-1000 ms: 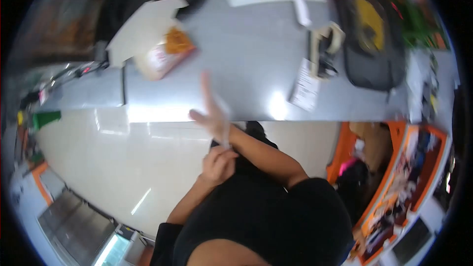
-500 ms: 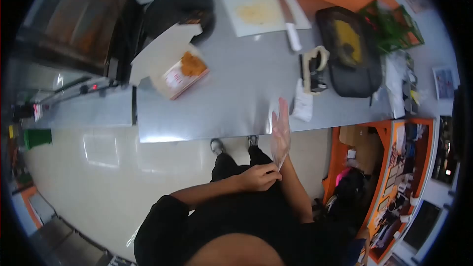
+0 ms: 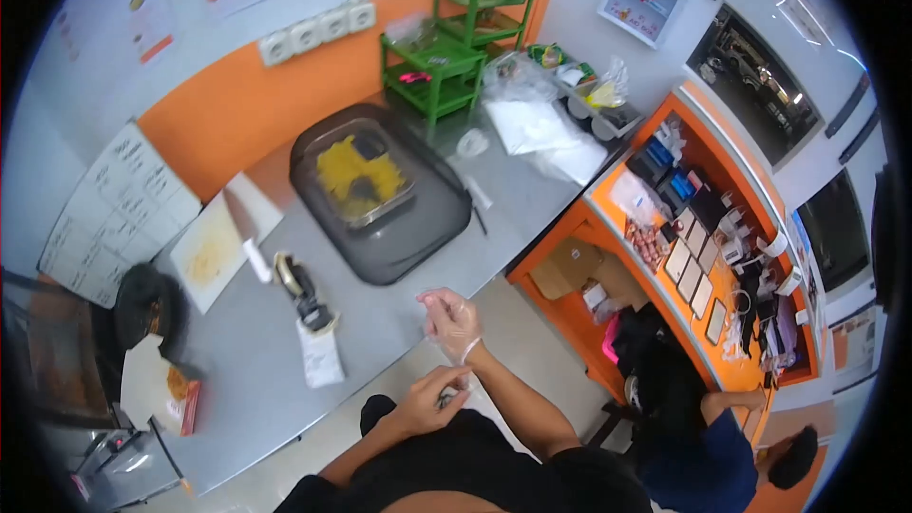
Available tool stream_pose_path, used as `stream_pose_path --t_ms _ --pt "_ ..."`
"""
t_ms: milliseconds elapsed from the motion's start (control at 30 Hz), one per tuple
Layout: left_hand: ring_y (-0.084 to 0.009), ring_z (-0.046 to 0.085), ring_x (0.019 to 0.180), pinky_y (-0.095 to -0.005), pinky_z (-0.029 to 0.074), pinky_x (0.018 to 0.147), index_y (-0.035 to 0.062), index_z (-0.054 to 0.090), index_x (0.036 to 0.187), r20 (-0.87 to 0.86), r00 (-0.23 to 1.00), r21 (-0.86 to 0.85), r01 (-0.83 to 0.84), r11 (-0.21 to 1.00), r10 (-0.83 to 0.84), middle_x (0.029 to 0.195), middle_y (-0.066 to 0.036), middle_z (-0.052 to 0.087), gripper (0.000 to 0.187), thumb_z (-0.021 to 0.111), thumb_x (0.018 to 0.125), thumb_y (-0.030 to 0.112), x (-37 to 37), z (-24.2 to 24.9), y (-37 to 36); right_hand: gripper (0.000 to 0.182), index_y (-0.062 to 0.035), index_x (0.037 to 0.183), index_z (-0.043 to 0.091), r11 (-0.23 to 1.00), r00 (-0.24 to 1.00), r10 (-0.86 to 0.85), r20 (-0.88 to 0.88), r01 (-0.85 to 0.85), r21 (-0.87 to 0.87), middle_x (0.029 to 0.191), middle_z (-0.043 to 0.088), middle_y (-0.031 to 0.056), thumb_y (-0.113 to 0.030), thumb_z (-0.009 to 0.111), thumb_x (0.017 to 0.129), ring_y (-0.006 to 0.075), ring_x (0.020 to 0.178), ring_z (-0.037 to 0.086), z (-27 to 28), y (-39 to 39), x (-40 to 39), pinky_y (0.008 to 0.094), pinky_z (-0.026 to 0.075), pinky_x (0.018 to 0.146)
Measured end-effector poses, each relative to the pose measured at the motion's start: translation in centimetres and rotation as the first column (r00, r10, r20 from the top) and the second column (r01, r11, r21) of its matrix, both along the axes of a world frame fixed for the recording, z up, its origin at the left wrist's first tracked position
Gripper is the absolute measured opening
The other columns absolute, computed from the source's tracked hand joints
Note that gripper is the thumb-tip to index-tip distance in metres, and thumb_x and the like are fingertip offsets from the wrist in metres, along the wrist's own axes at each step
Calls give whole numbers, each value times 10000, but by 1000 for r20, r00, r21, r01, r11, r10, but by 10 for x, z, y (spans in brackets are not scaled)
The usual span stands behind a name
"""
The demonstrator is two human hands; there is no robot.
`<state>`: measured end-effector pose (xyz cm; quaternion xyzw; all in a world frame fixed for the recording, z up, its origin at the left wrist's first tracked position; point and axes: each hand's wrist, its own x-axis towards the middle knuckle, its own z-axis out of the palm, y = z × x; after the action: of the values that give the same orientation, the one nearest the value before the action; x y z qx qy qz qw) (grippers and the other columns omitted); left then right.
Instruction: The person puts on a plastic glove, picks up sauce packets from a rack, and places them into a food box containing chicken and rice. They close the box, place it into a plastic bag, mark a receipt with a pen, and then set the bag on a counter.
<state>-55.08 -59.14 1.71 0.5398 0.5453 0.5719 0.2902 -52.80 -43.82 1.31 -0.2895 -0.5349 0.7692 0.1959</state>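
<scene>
My right hand (image 3: 452,325) wears a clear plastic glove and is raised by the table's front edge, fingers bent inward, with nothing visible in them. Just below its wrist is my left hand (image 3: 427,407), bare, its fingers curled toward the thumb. Whether it pinches anything is hard to make out. Beyond the right hand a dark tray (image 3: 418,242) lies on the metal table (image 3: 256,418), bearing a clear container of yellow food (image 3: 356,176). Left of the tray are a black-and-cream tape dispenser-like object (image 3: 302,294) and a folded white packet (image 3: 321,356).
A white cutting board (image 3: 204,261) with a knife (image 3: 255,252) lies farther left, near an open food box (image 3: 157,394) and a black pan (image 3: 141,309). Green racks (image 3: 432,76) and plastic bags (image 3: 541,138) stand behind. At right, a person (image 3: 708,456) sits by an orange counter (image 3: 655,271).
My view has swung to the right. My right hand's fingers, stretched out before, are now bent. My left hand, earlier pinching the glove's cuff, now sits slightly below the right wrist.
</scene>
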Motion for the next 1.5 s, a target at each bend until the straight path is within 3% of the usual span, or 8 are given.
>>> stream_pose_path --t_ms 67,300,533,900,1300,1367,1433,1500 --pt "-211 677 861 -311 534 788 16 605 1192 -23 992 -90 -128 988 126 1025 -125 665 325 667 873 18 -15 14 30 174 -24 1051 672 891 994 -13 110 -38 452 784 610 -9 -167 602 981 79 738 567 8 60 -13 235 471 650" --pt "-209 683 885 -304 533 775 4 647 1103 -31 936 -122 -350 929 349 1030 -131 683 211 638 894 21 -73 -19 119 182 -16 1100 665 705 911 -140 -388 366 608 966 658 7 -121 601 966 112 811 599 56 284 -97 254 491 772" --pt "-269 672 944 -336 519 843 13 671 1051 -94 967 -117 -246 962 236 1030 -140 682 163 637 897 55 -99 5 261 242 -87 1020 714 112 871 -448 -201 278 954 940 723 143 -278 664 881 279 856 698 167 556 -177 373 532 780" --pt "-223 676 873 -321 526 779 -3 688 998 6 505 -252 -834 490 863 945 -137 692 113 624 912 29 -73 0 390 566 -103 1228 655 120 793 -505 342 -328 937 1191 676 171 -472 687 800 270 1071 663 236 794 -394 409 517 892" --pt "-295 641 956 -381 513 822 9 637 1072 -13 355 -249 -906 341 935 1036 -137 657 159 558 949 71 -42 20 438 549 19 1394 468 334 939 309 152 -257 907 1419 513 194 -300 537 953 295 1252 527 137 1108 -472 423 418 1070" --pt "-294 642 944 -375 514 821 11 629 1088 21 414 -172 -895 412 910 1038 -134 650 168 556 949 69 -38 19 439 491 71 1435 369 -12 907 419 -46 56 998 1498 423 177 -146 449 1003 324 1308 469 171 1049 -428 420 381 1108" --pt "-284 637 963 -370 509 837 9 633 1094 54 403 -184 -895 406 914 1057 -132 651 169 564 954 75 -32 20 435 505 67 1436 380 596 866 393 -308 15 803 1472 459 171 -187 474 1010 295 1320 466 224 814 -338 392 372 1119" --pt "-273 633 982 -365 503 853 7 637 1100 87 405 -186 -891 414 910 1076 -131 652 171 572 960 81 -33 22 426 536 35 1409 445 173 879 406 -250 195 966 1389 535 155 -319 489 1008 257 1252 520 212 692 -284 369 437 1036"
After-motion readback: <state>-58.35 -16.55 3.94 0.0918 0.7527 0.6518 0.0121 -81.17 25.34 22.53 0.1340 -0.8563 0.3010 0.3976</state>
